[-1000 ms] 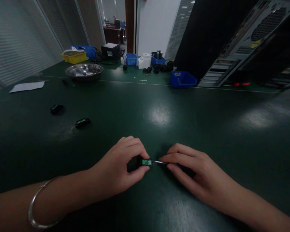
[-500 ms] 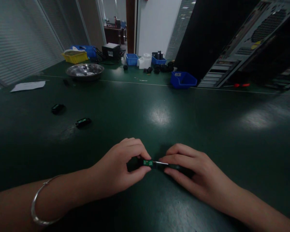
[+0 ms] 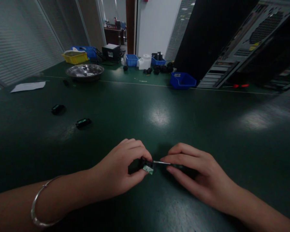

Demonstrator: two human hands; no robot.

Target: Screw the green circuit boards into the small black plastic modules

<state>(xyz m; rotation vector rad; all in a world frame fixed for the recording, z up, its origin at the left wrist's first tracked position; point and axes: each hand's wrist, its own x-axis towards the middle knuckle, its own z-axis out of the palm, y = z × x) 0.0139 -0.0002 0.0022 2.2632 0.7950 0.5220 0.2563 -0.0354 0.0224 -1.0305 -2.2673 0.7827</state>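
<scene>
My left hand [image 3: 124, 164], with a metal bangle on the wrist, is closed. Its thumb and fingertips pinch a small black part with a green circuit board [image 3: 148, 169], whose green face tilts toward me. From the right, a thin shiny metal tool [image 3: 162, 162] points at the part. My right hand [image 3: 195, 170] is closed on this tool with thumb and fingers. The tool's tip is at the part's right end; whether it touches is too small to tell. The tool's rear end is hidden under the hand.
Two black parts with green boards [image 3: 83, 122] [image 3: 58, 109] lie on the green table at left. A white paper [image 3: 28, 86], steel bowl [image 3: 85, 76], yellow bin [image 3: 75, 58] and blue bin [image 3: 183, 80] stand farther back. Computer cases [image 3: 217, 67] stand at right.
The small part has turned in my left fingers, so its green board now tilts downward with black housing showing above. The tool and right hand have shifted slightly to the right.
</scene>
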